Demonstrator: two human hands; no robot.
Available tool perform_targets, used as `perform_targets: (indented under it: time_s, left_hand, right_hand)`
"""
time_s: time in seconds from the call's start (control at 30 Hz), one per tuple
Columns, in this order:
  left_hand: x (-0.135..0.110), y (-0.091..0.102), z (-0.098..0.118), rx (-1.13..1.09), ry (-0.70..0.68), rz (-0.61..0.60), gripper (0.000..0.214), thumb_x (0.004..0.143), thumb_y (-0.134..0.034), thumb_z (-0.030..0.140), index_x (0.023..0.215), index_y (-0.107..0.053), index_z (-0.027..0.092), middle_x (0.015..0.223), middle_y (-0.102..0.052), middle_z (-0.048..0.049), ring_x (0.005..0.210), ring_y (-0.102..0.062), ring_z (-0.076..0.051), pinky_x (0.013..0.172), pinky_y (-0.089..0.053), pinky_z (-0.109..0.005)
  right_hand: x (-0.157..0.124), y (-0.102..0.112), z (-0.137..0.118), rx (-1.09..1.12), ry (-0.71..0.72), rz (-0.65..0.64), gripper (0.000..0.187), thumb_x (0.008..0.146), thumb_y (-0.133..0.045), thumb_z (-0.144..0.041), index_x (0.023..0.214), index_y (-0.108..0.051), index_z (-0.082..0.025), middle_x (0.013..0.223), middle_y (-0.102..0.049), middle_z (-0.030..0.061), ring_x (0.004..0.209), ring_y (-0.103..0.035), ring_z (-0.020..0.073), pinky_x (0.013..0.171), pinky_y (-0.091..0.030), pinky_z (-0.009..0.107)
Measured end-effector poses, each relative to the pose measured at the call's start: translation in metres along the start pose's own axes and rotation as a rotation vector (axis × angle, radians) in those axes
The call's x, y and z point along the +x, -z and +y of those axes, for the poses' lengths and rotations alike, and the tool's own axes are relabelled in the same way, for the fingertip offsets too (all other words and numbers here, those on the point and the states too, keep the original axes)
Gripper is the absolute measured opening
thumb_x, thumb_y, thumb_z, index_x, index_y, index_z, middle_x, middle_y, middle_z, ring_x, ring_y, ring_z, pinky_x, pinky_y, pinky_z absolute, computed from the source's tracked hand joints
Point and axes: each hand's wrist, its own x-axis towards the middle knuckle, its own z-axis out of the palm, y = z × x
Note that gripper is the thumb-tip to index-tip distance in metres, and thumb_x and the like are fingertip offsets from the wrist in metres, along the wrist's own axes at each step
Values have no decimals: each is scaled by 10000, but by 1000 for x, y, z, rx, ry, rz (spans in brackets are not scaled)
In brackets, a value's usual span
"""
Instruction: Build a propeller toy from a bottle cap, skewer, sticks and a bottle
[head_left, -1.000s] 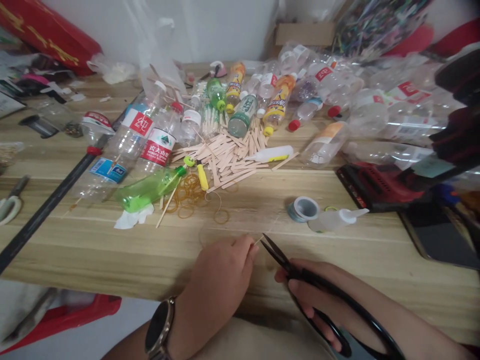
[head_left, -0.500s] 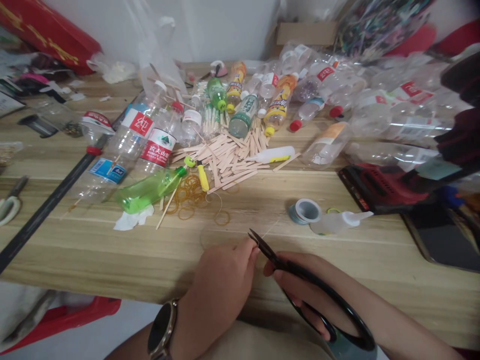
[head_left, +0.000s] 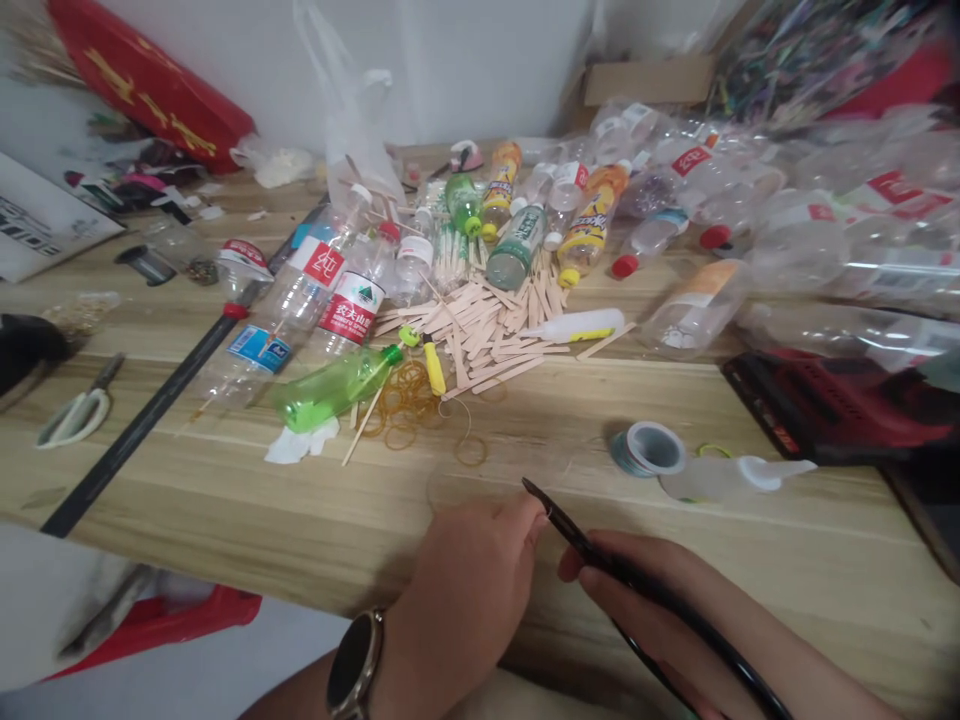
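Note:
My left hand point(head_left: 469, 580), a watch on its wrist, rests on the wooden table point(head_left: 225, 490) near the front edge. Its fingers are pinched together on something too thin to make out. My right hand point(head_left: 660, 620) grips black scissors point(head_left: 592, 550). The blades are closed and their tip sits just right of my left fingertips. A faint thin strand runs from the pinch towards a tape roll point(head_left: 649, 448).
Rubber bands point(head_left: 405, 400), a green bottle point(head_left: 330, 388) and a heap of wooden sticks point(head_left: 487, 325) lie behind my hands. Many plastic bottles point(head_left: 675, 200) crowd the back. A glue bottle point(head_left: 731, 475), a red-black case point(head_left: 832, 405), small scissors point(head_left: 75, 415) and a black rod point(head_left: 150, 415) flank them.
The scissor blades, open a second ago, have shut beside my left fingertips. The view has shifted, so everything on the table sits further right in the picture.

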Motion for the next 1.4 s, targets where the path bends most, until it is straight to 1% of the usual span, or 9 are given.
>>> perform_targets:
  time_s: [0.13, 0.27, 0.53, 0.67, 0.83, 0.97, 1.13, 1.23, 1.4]
  left_hand:
    - [-6, -2, -3, -23, -88, 111, 254, 985, -420, 223, 907, -659, 190, 809, -746, -48, 752, -708, -245, 641, -486, -337]
    - [-16, -2, -4, -102, -218, 317, 241, 992, -417, 225, 908, -642, 204, 780, -724, -14, 708, -678, -198, 627, -469, -299]
    - [-30, 6, -2, -239, -316, 435, 178, 977, -434, 183, 945, -607, 212, 810, -697, -8, 757, -653, -158, 702, -484, -255]
    - [-31, 5, -5, -390, -232, 433, 150, 981, -449, 202, 983, -595, 237, 886, -690, -3, 844, -650, -147, 783, -498, -248]
    - [-31, 5, -5, -644, -207, 401, 178, 996, -427, 243, 938, -595, 232, 916, -680, -16, 866, -654, -146, 801, -516, -258]
    - [-22, 15, -16, -549, -212, 451, 175, 991, -432, 227, 966, -604, 244, 938, -691, -19, 918, -656, -160, 822, -523, -277]
    - [13, 62, -58, 276, -36, 687, 310, 966, -516, 327, 1226, -544, 163, 1256, -619, -165, 1201, -542, -328, 1021, -431, -491]
    - [34, 93, -81, 680, 174, 510, 523, 893, -620, 271, 1361, -483, 83, 1294, -574, -252, 1208, -518, -440, 972, -433, -552]
    - [47, 109, -91, 771, 189, 377, 490, 862, -607, 200, 1338, -541, 107, 1159, -650, -238, 1064, -609, -439, 863, -490, -522]
  right_hand:
    - [10, 8, 2, -254, 264, 359, 322, 930, -482, -476, 883, -652, -207, 790, -714, 69, 656, -688, 227, 550, -525, 294]
    - [27, 16, 2, -531, 374, 547, 364, 931, -430, -356, 1181, -608, -162, 1022, -728, 131, 850, -721, 280, 664, -576, 360]
    - [48, 8, -11, -953, 533, 799, 368, 972, -373, -240, 1145, -645, -64, 931, -683, 207, 852, -673, 353, 725, -570, 528]
    - [24, -4, -32, -490, 738, 504, 319, 975, -411, -179, 1216, -620, -188, 1163, -676, 133, 1080, -658, 251, 884, -571, 387]
    - [14, -20, -49, 202, 498, -61, 294, 940, -493, -298, 1192, -615, -205, 1040, -688, 75, 944, -674, 186, 818, -558, 292]
    - [23, -21, -46, 182, 397, 20, 323, 969, -461, -432, 863, -626, -176, 684, -567, 12, 636, -528, 131, 591, -438, 225]
    - [28, -12, -36, 229, 323, 126, 440, 944, -481, -583, 840, -609, -175, 596, -466, -18, 563, -420, 120, 532, -348, 231]
    - [30, -8, -34, 293, 336, 166, 491, 919, -490, -649, 876, -625, -179, 599, -473, -16, 553, -422, 121, 515, -346, 231]
    - [32, -3, -36, 333, 356, 196, 465, 903, -537, -631, 902, -630, -175, 590, -443, -32, 538, -403, 107, 498, -324, 223]
